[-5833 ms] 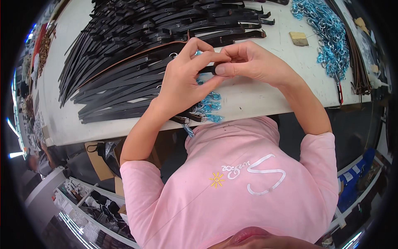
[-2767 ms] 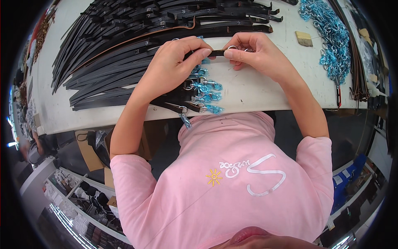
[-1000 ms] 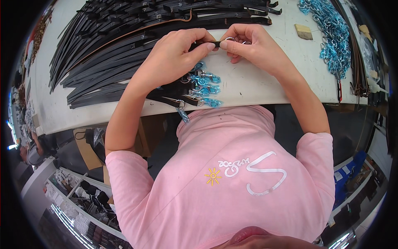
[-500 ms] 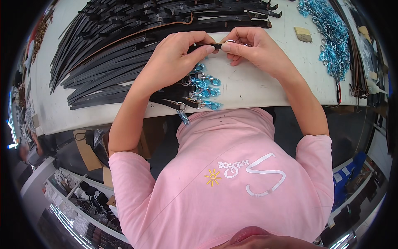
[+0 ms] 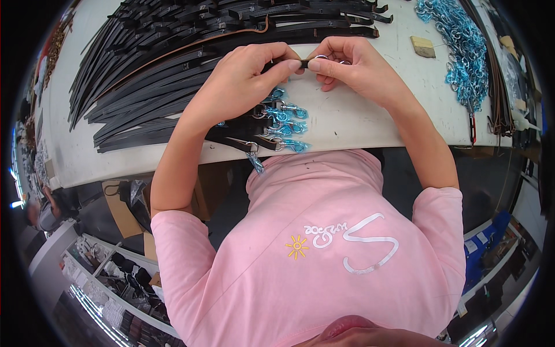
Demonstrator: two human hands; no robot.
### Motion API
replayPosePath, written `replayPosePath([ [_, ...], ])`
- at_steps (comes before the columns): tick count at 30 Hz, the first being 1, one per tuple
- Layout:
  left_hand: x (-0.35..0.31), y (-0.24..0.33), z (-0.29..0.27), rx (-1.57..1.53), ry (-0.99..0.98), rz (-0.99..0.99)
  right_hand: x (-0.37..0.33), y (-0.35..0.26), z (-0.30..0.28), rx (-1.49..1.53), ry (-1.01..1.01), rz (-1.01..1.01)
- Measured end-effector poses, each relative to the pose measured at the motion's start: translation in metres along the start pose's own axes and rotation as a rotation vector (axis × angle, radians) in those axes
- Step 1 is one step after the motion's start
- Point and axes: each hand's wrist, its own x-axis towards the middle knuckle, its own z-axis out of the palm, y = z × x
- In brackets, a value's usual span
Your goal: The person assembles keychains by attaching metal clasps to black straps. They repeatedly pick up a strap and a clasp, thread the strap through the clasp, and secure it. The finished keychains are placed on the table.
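Over the table's near half, my left hand (image 5: 250,76) pinches a black strap (image 5: 304,63) between thumb and fingers. My right hand (image 5: 354,70) is closed on the other side of that strap, thumb on top, so only a short piece shows between the hands. Shiny metal loops (image 5: 321,56) show at my right fingers; whether they are worn or held, I cannot tell. Below my left wrist lie several black straps ending in snap hooks (image 5: 296,128) wrapped in blue film. One such hook (image 5: 254,163) hangs over the table's front edge.
Many black straps (image 5: 133,69) cover the left and far side of the white table (image 5: 358,127). A yellowish block (image 5: 422,47) sits at the far right, beside a heap of blue-wrapped snap hooks (image 5: 462,63). A red-handled tool (image 5: 472,130) lies below that heap.
My hands stay almost in place on the strap. They have shifted very slightly, and less of the strap shows between them.
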Motion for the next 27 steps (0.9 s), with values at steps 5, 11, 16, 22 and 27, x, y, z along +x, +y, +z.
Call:
replayPosePath([
  [5, 0.005, -0.002, 0.007, 0.1, 0.035, -0.042, 0.0, 0.001, 0.0, 0.008, 0.009, 0.023],
  [11, 0.005, -0.003, 0.01, -0.105, 0.07, -0.06, 0.0, 0.001, -0.003, 0.053, -0.012, 0.016],
  [16, 0.007, -0.006, 0.009, -0.212, 0.079, -0.074, 0.0, 0.002, -0.005, 0.116, -0.022, -0.025],
  [22, 0.003, -0.013, -0.002, -0.359, 0.017, -0.013, -0.003, -0.004, -0.008, 0.144, -0.01, -0.046],
  [27, -0.004, -0.008, -0.002, -0.104, 0.183, 0.194, -0.004, -0.006, -0.01, 0.162, 0.009, -0.056],
])
